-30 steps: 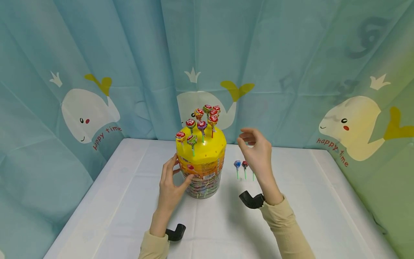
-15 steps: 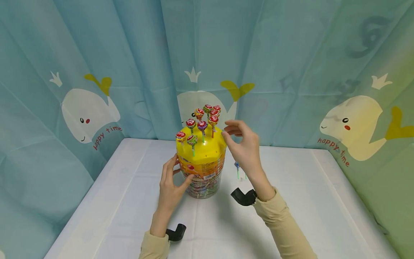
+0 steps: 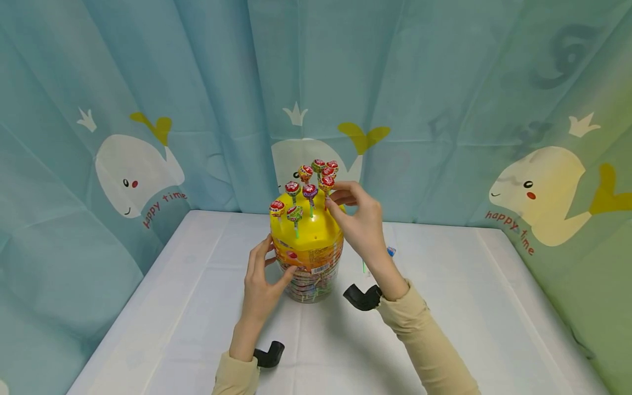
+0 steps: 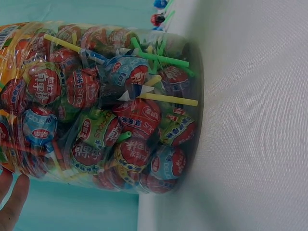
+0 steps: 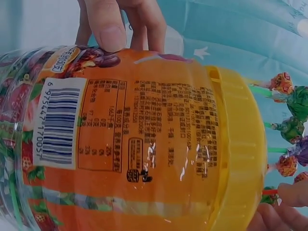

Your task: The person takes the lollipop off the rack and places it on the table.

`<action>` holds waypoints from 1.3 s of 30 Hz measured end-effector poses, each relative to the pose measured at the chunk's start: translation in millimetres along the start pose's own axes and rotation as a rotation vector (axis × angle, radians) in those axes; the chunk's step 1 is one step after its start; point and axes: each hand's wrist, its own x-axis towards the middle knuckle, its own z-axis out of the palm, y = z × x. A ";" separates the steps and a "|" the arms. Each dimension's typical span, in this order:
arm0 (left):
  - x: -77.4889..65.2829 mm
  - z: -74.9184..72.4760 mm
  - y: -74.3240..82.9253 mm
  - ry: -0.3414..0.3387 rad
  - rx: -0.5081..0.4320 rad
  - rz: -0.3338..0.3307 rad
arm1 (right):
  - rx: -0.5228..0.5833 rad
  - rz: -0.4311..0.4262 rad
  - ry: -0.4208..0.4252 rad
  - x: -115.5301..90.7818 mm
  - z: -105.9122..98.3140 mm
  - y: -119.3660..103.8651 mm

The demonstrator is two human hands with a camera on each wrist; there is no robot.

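A clear jar (image 4: 101, 106) full of wrapped lollipops stands upright, with an orange label (image 5: 159, 125) and a yellow lid (image 3: 306, 233). Several lollipops stick up from holes in the lid. My left hand (image 3: 260, 280) holds the jar's left side between thumb and fingers; in the right wrist view its thumb (image 5: 111, 36) presses on the label. At the lid's right side, my right hand (image 3: 362, 222) pinches the red stick of a red-and-yellow lollipop (image 3: 327, 183). Whether that stick's lower end sits in a hole is hidden by the fingers.
Behind my right forearm lie a few loose lollipops on the white table (image 3: 454, 285), mostly covered; a blue one (image 3: 391, 252) shows. A blue curtain (image 3: 424, 109) with whale prints hangs behind the table.
My right hand has moved left from above the loose lollipops to the lid and taken hold of a red lollipop stick. The left hand stays on the jar.
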 end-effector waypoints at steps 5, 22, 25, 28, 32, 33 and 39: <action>0.2 0.3 0.3 0.005 0.002 0.019 | 0.010 0.006 0.006 0.4 1.9 0.8; 7.6 -4.1 28.4 0.027 0.021 0.028 | 0.055 -0.012 0.017 0.0 5.7 -0.8; 7.4 -5.2 29.2 0.029 0.025 0.033 | 0.062 -0.023 0.023 -0.1 6.4 -1.5; 3.3 -1.9 13.8 0.026 0.024 0.030 | 0.070 -0.035 0.035 0.2 7.0 -3.2; -1.0 0.9 -0.8 0.011 0.013 0.018 | 0.074 -0.052 0.054 0.8 7.4 -5.3; -1.2 0.7 -1.0 0.007 0.012 0.014 | 0.077 -0.056 0.060 1.0 7.5 -5.7; -2.1 0.8 -1.1 -0.004 0.023 -0.002 | 0.086 -0.072 0.093 1.4 7.2 -8.2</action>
